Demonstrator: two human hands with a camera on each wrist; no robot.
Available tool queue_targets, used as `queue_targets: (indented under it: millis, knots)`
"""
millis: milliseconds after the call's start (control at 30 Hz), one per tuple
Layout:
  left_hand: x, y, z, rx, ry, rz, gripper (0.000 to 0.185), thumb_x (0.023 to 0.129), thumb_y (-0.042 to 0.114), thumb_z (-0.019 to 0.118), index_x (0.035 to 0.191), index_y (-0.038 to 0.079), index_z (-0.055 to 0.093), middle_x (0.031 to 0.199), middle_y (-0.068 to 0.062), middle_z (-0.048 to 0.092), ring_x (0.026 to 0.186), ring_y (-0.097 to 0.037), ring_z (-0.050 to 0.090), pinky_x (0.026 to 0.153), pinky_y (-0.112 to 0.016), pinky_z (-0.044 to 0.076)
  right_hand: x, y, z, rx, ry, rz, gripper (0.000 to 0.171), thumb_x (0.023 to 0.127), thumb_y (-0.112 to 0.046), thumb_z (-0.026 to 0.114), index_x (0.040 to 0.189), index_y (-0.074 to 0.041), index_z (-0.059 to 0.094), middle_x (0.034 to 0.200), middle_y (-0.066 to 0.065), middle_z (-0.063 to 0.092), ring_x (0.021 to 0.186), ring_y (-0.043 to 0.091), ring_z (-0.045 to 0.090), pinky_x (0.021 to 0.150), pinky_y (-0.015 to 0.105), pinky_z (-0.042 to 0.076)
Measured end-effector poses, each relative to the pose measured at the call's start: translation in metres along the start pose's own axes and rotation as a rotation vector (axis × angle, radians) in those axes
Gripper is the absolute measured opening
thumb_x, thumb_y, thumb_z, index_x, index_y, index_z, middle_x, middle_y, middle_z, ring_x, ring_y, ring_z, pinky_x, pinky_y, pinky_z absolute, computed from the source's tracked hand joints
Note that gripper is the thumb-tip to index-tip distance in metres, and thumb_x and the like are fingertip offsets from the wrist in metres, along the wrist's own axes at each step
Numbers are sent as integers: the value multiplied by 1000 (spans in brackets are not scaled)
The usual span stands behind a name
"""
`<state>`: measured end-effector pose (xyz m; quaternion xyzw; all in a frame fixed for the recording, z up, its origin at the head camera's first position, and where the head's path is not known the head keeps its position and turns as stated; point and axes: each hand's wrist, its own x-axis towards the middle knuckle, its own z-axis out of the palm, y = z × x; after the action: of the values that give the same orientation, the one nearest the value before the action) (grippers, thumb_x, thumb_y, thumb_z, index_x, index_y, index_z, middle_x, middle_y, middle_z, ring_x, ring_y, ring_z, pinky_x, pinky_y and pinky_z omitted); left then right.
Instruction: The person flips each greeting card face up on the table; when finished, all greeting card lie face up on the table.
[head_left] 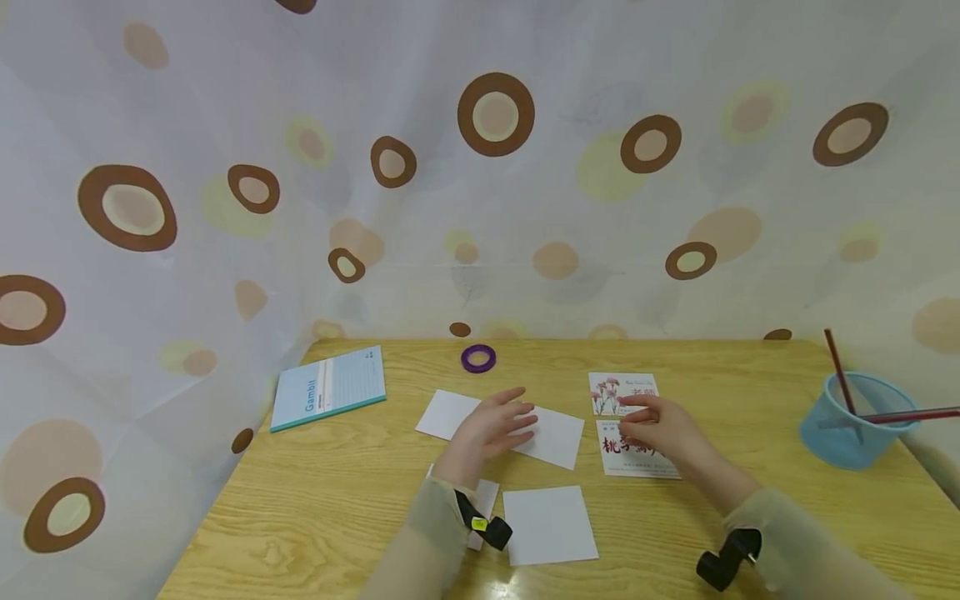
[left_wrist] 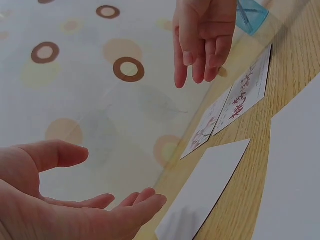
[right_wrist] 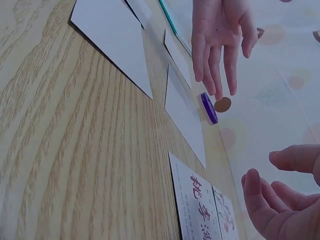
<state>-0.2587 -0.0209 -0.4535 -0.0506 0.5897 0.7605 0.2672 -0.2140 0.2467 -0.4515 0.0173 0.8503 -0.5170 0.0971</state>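
My left hand (head_left: 491,429) hovers over two blank white cards, one at its left (head_left: 444,412) and one at its right (head_left: 558,439). Its fingers are spread and relaxed, with nothing between them in the left wrist view. My right hand (head_left: 667,432) is above two printed cards, its fingers loosely bent and holding nothing in the right wrist view. The farther card (head_left: 606,385) shows pink flowers; the nearer one (head_left: 618,462) bears large red characters and is partly covered by the hand. A larger white card (head_left: 551,527) lies nearer me. Another white card (head_left: 487,497) is partly hidden beneath my left wrist.
At the back left lies a light blue notebook (head_left: 330,387). A purple ring (head_left: 478,358), like a tape roll, sits near the back edge. On the right stands a blue cup (head_left: 840,442) with dark red sticks leaning out. Patterned curtain (head_left: 555,208) borders the wooden table.
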Motion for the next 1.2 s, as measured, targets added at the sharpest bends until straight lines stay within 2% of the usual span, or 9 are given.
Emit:
queue_targets:
  millis: [333,667,867,967,1200]
  knots:
    - [-3,7,-11,21,7,14,61,100,4,51,156,4,26,157,-28,27,141,-43,36,115,-54,36,5,-8,7,45,-26,5,58,97,-18,64,146,2,41,122,26,61,98,27,70,82,38,60]
    - [-5,9,-22,67,20,36,62,98,4,52,155,5,27,156,-29,29,144,-44,31,118,-52,32,9,-13,23,144,-91,-8,60,96,-11,64,148,4,37,130,33,57,102,32,70,87,41,59]
    - [-7,7,-30,121,41,33,61,99,8,52,155,5,29,154,-28,33,141,-44,36,116,-52,35,7,-16,28,163,-125,-5,61,96,-10,63,148,6,35,134,34,52,108,34,67,87,38,59]
    - [-7,6,-33,127,43,25,61,99,9,52,155,6,29,153,-27,36,139,-42,39,115,-51,37,6,-16,30,209,-161,-2,61,96,-8,61,148,9,33,137,37,48,112,35,65,89,38,59]
    - [-8,4,-35,135,18,30,62,100,8,51,156,4,26,153,-27,34,134,-39,43,114,-52,38,5,-14,34,293,-229,48,65,95,-5,61,150,9,28,142,38,40,109,25,65,88,32,59]
